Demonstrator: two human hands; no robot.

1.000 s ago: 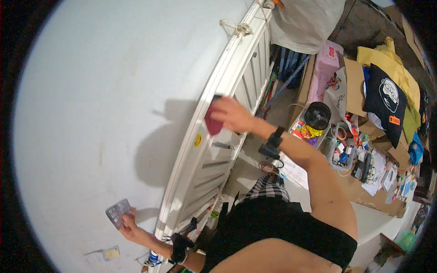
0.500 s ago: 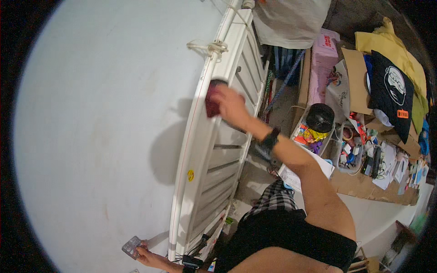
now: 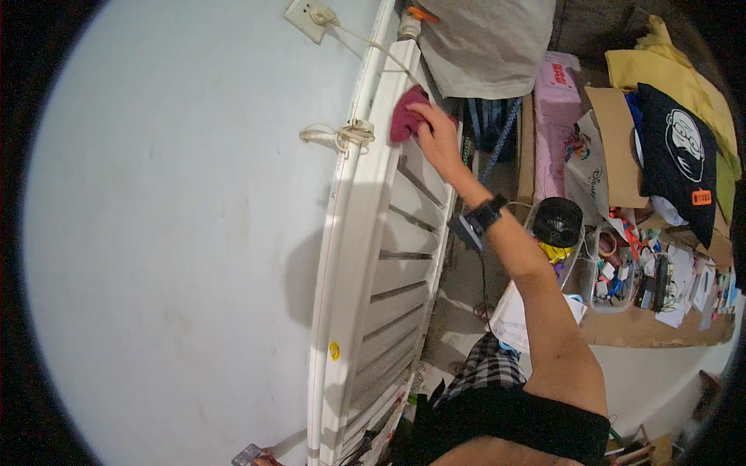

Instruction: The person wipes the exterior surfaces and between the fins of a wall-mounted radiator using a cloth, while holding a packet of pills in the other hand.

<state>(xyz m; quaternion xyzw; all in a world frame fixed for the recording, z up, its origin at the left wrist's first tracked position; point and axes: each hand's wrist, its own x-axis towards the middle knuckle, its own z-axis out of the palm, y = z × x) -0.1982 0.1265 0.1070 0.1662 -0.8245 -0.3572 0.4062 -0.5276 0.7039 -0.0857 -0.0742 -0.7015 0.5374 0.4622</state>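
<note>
My right hand (image 3: 440, 141) is closed on a dark red cloth (image 3: 404, 118), pressing it to the far end of a white radiator's (image 3: 365, 233) top. The radiator's slatted front slopes down to the right. At the bottom edge, mostly cut off, my left hand (image 3: 266, 460) is beside the white wall, with a small grey flat piece (image 3: 248, 455) at its fingers. Round marks showed on that piece earlier, but its kind I cannot make out. A white pipe (image 3: 336, 194) runs along the wall side of the radiator, with a pale cord (image 3: 355, 136) tied round it.
A wall socket (image 3: 307, 19) with a plugged-in cable is at the far left. A valve with an orange handle (image 3: 422, 14) tops the radiator's far end. A grey cover (image 3: 489, 46) hangs beside it. On the right stand boxes, a small-parts bin (image 3: 614, 272) and a black T-shirt (image 3: 676, 155).
My right hand has slid the cloth farther along the radiator's top, toward the valve. The view has shifted, bringing the socket in and leaving my left hand nearly out at the bottom.
</note>
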